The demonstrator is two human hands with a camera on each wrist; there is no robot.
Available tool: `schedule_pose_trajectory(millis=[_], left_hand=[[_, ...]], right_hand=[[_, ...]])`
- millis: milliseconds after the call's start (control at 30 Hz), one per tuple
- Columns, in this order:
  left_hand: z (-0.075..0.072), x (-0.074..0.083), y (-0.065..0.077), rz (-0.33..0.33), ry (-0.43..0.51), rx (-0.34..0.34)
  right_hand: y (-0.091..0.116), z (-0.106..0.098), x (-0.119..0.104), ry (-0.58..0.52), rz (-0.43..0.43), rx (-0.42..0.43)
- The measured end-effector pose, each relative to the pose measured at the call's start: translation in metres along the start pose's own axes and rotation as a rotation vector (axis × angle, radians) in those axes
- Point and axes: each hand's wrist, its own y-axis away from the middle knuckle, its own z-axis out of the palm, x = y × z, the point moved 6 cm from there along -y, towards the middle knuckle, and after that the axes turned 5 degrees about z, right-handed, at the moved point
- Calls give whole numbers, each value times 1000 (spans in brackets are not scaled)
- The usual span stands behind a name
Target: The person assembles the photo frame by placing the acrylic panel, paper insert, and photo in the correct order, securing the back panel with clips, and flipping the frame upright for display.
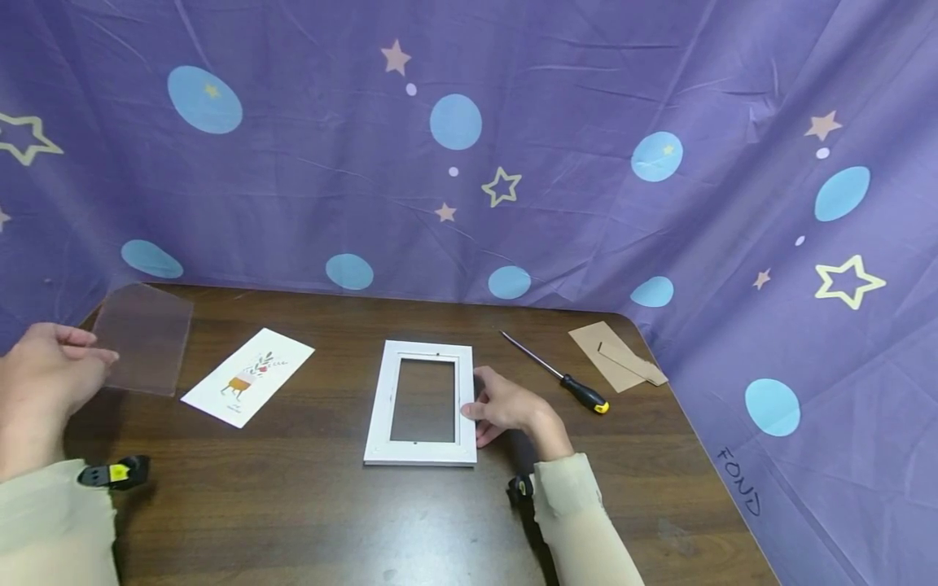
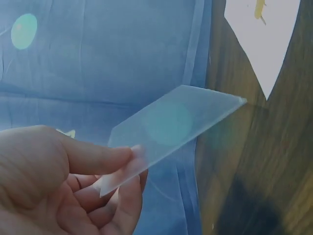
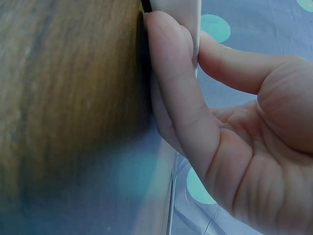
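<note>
Purple fabric printed with pale-blue ovals and stars stood behind and at both sides of a dark-brown wood-grain worktop. Near the worktop's middle, a white rectangular picture frame lay with bare wood visible through its opening. The right hand gripped the frame's right-hand edge, thumb on the upper face and fingers beneath; whether this edge was lifted could not be determined. At the far left, the left hand pinched one end of a clear, thin rectangular sheet between thumb and fingers, holding it tilted.

A white rectangular card with a printed illustration lay between sheet and frame. To the right were a screwdriver with a black-and-yellow handle and, beyond it, a tan rectangular board with a narrow flap.

Step in hand, as judged: handling of the sheet, with the frame steadied. Direction of work, fitting or removal, could not be established. For fitting, the next move called for carrying the sheet across, above the card, and aligning its edges with the opening; for removal, lowering it flat before release.
</note>
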Motion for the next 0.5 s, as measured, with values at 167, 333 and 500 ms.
schedule_pose_trajectory(millis=[167, 333, 500], left_hand=[[12, 16, 2, 16, 102, -40], [30, 40, 3, 93, 233, -159], [55, 71, 8, 238, 411, -300]], right_hand=[[0, 0, 0, 0, -2, -1], [0, 0, 0, -6, -3, 1], [0, 0, 0, -3, -2, 3]])
